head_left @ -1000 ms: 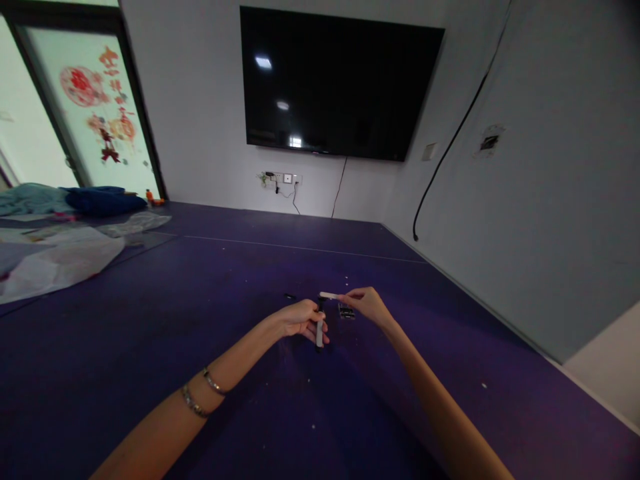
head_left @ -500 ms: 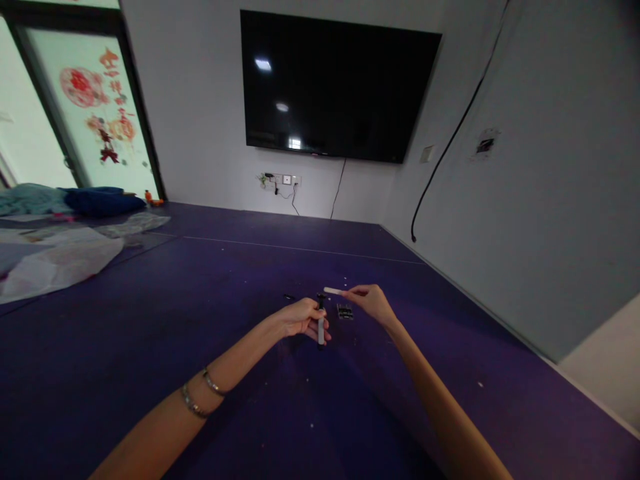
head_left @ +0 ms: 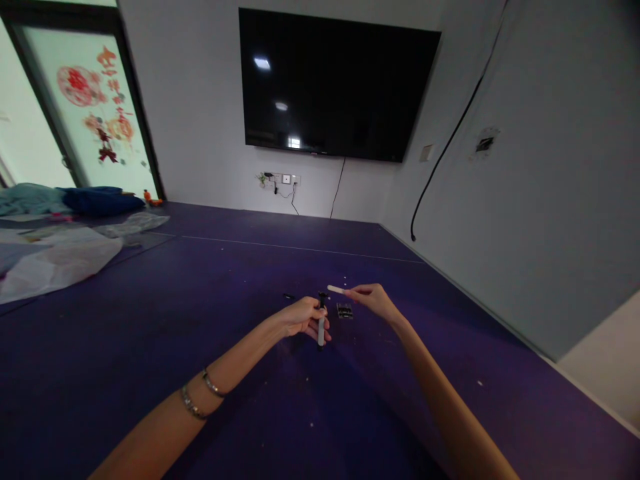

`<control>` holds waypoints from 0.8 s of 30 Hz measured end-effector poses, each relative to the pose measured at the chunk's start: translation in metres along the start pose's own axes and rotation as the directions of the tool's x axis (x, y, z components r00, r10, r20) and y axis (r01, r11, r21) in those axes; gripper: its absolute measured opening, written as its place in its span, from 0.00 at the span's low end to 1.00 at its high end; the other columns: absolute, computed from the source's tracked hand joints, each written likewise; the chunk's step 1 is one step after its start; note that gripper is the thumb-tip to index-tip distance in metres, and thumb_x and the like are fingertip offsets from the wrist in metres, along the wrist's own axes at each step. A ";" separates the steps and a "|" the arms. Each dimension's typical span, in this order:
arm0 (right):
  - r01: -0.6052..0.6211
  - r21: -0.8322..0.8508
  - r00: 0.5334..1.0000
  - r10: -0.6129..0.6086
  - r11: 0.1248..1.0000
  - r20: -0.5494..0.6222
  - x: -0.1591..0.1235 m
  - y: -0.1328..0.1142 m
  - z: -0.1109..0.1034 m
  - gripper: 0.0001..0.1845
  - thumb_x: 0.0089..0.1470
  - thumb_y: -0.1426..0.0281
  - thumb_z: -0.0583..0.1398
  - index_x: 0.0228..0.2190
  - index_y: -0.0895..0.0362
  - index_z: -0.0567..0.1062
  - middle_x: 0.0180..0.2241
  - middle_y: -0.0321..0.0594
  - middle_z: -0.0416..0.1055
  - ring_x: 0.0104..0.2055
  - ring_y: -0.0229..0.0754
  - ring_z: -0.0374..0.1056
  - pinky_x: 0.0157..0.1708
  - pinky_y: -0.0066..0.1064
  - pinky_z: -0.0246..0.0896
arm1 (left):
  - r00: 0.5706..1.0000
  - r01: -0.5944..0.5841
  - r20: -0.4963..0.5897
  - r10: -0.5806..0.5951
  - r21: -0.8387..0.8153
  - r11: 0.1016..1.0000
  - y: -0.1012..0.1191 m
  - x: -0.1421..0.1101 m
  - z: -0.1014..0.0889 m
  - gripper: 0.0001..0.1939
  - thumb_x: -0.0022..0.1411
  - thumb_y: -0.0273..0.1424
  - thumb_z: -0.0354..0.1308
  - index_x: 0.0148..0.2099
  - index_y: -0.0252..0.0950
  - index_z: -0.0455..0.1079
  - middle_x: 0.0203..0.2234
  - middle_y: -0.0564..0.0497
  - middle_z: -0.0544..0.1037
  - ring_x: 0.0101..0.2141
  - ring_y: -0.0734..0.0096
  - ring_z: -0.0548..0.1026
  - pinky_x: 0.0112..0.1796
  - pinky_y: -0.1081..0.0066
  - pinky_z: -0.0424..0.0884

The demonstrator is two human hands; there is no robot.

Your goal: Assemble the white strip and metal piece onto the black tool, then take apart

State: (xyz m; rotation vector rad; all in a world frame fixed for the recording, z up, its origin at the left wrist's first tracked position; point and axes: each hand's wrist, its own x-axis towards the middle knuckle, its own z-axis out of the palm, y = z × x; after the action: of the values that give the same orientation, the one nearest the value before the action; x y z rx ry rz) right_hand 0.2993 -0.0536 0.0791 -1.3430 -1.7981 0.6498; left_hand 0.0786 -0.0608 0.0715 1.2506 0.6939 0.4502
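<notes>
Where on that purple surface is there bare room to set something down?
One patch lies between the white sheet and the left arm; another, with a pale speck, between the right arm and right wall. It's crowded around the left hand and its tool, the right hand and its stick, a dark square and black piece.

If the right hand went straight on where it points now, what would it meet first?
Leading with its pale stick, probably the black head of the razor-like tool in the left hand, though depth is unclear.

Red Chinese characters (head_left: 114,86) on glass door (head_left: 75,133), too blurred to read; mark (head_left: 314,153) on television (head_left: 340,87) illegible.
</notes>
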 end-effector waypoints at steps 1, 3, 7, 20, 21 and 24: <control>0.003 0.013 1.000 -0.004 1.000 0.026 0.000 -0.001 0.000 0.23 0.42 0.53 0.60 0.25 0.61 0.79 0.21 0.38 0.70 0.22 0.34 0.60 0.22 0.25 0.51 | 1.000 0.003 -0.006 -0.003 0.005 1.000 0.000 0.000 0.000 0.08 0.56 0.27 0.54 0.34 0.33 0.55 0.21 0.52 0.72 0.24 0.63 0.76 0.29 0.58 0.73; 0.001 0.011 0.999 -0.002 1.000 0.046 0.000 -0.002 0.002 0.23 0.42 0.53 0.60 0.25 0.61 0.79 0.20 0.37 0.70 0.22 0.34 0.60 0.22 0.25 0.51 | 1.000 0.007 -0.009 -0.007 0.011 1.000 0.001 0.000 0.000 0.08 0.56 0.27 0.53 0.34 0.33 0.55 0.22 0.51 0.72 0.24 0.63 0.76 0.28 0.59 0.72; -0.043 -0.076 0.996 0.036 0.996 -0.087 0.001 0.004 0.000 0.23 0.43 0.53 0.59 0.24 0.61 0.79 0.19 0.37 0.68 0.21 0.34 0.59 0.20 0.25 0.48 | 0.999 0.006 0.040 -0.008 0.041 0.999 0.003 -0.003 0.003 0.07 0.56 0.28 0.53 0.34 0.33 0.55 0.22 0.51 0.72 0.23 0.64 0.76 0.27 0.61 0.72; -0.039 0.009 0.999 0.039 0.999 -0.036 -0.003 -0.001 -0.013 0.21 0.48 0.57 0.55 0.33 0.62 0.78 0.20 0.37 0.69 0.19 0.33 0.62 0.21 0.24 0.56 | 0.943 -0.277 -0.091 0.321 0.324 0.905 0.036 -0.024 -0.001 0.04 0.59 0.29 0.49 0.35 0.34 0.56 0.22 0.52 0.71 0.22 0.72 0.74 0.22 0.74 0.68; -0.055 -0.013 0.996 0.054 0.998 -0.066 -0.003 -0.004 -0.011 0.21 0.49 0.57 0.54 0.29 0.62 0.78 0.19 0.38 0.69 0.18 0.34 0.62 0.20 0.24 0.56 | 0.935 -0.301 -0.079 0.345 0.333 0.894 0.040 -0.026 -0.003 0.04 0.59 0.29 0.49 0.35 0.34 0.57 0.23 0.52 0.71 0.22 0.73 0.73 0.22 0.74 0.68; -0.093 -0.139 0.985 0.071 0.986 -0.156 -0.006 -0.010 -0.006 0.22 0.51 0.58 0.52 0.23 0.61 0.76 0.17 0.40 0.70 0.18 0.36 0.64 0.20 0.24 0.55 | 0.914 -0.361 -0.051 0.402 0.351 0.864 0.048 -0.031 -0.007 0.06 0.58 0.31 0.50 0.36 0.34 0.57 0.23 0.51 0.71 0.22 0.73 0.73 0.23 0.75 0.67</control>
State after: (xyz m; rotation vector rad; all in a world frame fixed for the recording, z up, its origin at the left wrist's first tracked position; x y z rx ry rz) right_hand 0.2996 -0.0627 0.0884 -1.5294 -1.7022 0.4540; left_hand 0.0542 -0.0632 0.1235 1.7084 0.6418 0.7661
